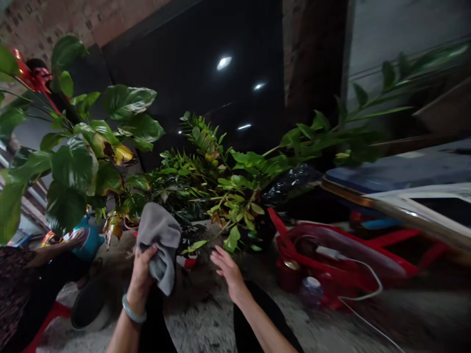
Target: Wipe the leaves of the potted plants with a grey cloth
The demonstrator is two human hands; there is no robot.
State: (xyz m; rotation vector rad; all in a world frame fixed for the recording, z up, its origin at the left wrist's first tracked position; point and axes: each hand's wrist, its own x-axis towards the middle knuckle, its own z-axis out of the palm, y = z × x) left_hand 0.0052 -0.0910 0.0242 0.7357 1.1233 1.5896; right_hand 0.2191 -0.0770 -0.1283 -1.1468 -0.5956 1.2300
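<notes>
A grey cloth hangs bunched in my left hand, whose thumb presses on it; a pale bangle circles that wrist. My right hand is empty, fingers spread, just below the drooping leaves of a green potted plant. A leaf tip lies between the two hands, close to the right fingers. Behind the cloth, the lower stems and pots are mostly hidden.
A large-leaved plant stands at the left, above a seated person's arm and a dark bucket. At right are a red plastic chair with a white cable, and a bottle.
</notes>
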